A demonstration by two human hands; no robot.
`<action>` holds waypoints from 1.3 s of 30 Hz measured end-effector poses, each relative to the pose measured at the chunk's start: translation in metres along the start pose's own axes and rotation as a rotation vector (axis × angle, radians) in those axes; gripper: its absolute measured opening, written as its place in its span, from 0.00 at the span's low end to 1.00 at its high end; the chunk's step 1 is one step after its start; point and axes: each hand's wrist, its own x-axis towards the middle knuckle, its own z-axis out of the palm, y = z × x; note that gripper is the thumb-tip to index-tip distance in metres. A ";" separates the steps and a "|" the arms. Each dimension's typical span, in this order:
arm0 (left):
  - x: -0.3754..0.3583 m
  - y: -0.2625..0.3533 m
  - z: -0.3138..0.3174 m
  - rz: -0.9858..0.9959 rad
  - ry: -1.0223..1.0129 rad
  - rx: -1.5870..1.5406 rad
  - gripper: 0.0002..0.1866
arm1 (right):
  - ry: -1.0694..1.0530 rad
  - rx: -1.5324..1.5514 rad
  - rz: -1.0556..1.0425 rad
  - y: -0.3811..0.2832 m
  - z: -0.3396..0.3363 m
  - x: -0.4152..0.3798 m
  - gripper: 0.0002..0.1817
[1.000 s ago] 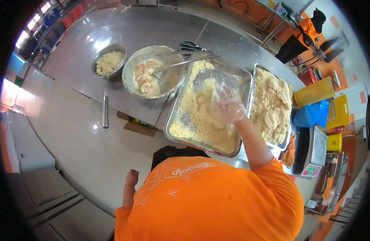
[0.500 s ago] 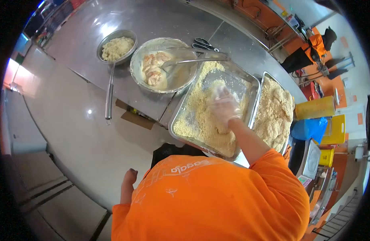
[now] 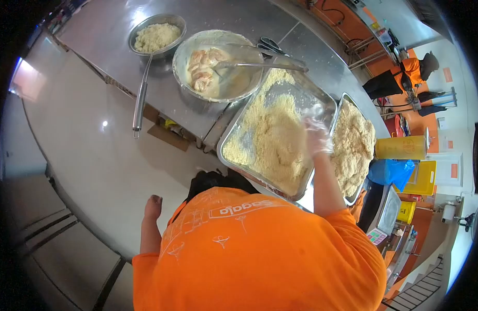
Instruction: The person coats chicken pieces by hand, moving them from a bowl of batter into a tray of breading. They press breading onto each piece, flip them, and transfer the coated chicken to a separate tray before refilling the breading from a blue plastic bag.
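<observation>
Your gloved right hand (image 3: 318, 136) rested open, fingers spread, at the right edge of the crumb tray (image 3: 239, 136), over the breadcrumbs (image 3: 278, 140). Your left arm ended at a stump (image 3: 153, 201) off the counter, gripping nothing. A batter bowl (image 3: 244, 85) adjoined the tray's far corner.

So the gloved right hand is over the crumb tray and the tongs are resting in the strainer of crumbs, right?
Not quite. The head view shows the tongs resting across the batter bowl, not in the strainer. The gloved right hand is indeed over the crumb tray.
</observation>
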 end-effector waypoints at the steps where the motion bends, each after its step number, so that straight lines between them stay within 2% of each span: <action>1: -0.001 0.000 -0.001 0.004 0.016 -0.020 0.16 | 0.033 0.171 -0.026 0.011 -0.019 -0.020 0.22; 3: 0.004 0.002 -0.007 0.030 0.053 -0.048 0.16 | 0.073 0.352 -0.198 0.015 -0.025 -0.045 0.19; 4: 0.010 -0.010 0.000 0.016 0.037 -0.030 0.16 | 0.080 0.357 -0.349 0.013 -0.024 -0.053 0.17; 5: 0.025 -0.033 0.013 0.085 -0.041 0.123 0.16 | 0.090 0.358 -0.499 0.010 -0.024 -0.060 0.15; 7: 0.065 -0.090 0.040 0.220 -0.192 0.433 0.17 | 0.254 0.211 -0.388 -0.012 -0.038 -0.076 0.07; 8: 0.080 -0.111 0.048 0.244 -0.195 0.364 0.18 | 0.334 0.133 -0.333 -0.018 -0.043 -0.080 0.03; 11: 0.061 -0.067 0.019 0.189 -0.085 0.361 0.18 | 0.380 0.213 -0.325 -0.017 -0.001 -0.065 0.05; 14: 0.022 0.000 -0.018 0.040 -0.009 0.151 0.17 | 0.427 0.246 -0.288 0.005 0.001 -0.050 0.08; 17: 0.023 -0.004 -0.018 0.103 -0.044 0.171 0.17 | 0.289 0.071 -0.121 0.033 -0.019 -0.033 0.11; 20: 0.022 -0.008 -0.017 0.119 -0.022 0.167 0.17 | 0.534 0.659 -0.102 0.032 -0.016 -0.021 0.14; 23: 0.013 -0.009 -0.012 0.054 -0.041 0.180 0.17 | 0.447 0.570 0.041 0.008 -0.032 -0.005 0.18; 26: 0.017 -0.035 0.001 0.090 -0.083 0.181 0.17 | 0.049 0.753 -0.170 -0.004 -0.006 0.027 0.18; 28: 0.010 -0.039 0.001 0.048 -0.059 0.133 0.18 | -0.017 1.000 -0.295 -0.008 0.005 0.036 0.19; 30: -0.004 -0.039 -0.003 -0.015 -0.033 0.077 0.18 | 0.111 1.392 -0.396 -0.003 0.026 0.022 0.19; 32: -0.023 -0.025 -0.009 -0.089 -0.008 0.013 0.18 | 0.233 0.917 -0.255 0.009 0.048 0.044 0.19; 35: -0.032 -0.044 0.002 -0.109 -0.105 0.069 0.17 | 0.019 0.924 -0.118 0.009 -0.005 0.015 0.21; 37: -0.031 -0.056 0.005 -0.107 -0.081 0.064 0.18 | 0.125 1.212 -0.382 0.002 0.009 0.009 0.23; 39: -0.026 -0.052 0.004 -0.109 -0.015 -0.006 0.18 | 0.115 0.703 -0.244 0.007 -0.022 0.017 0.22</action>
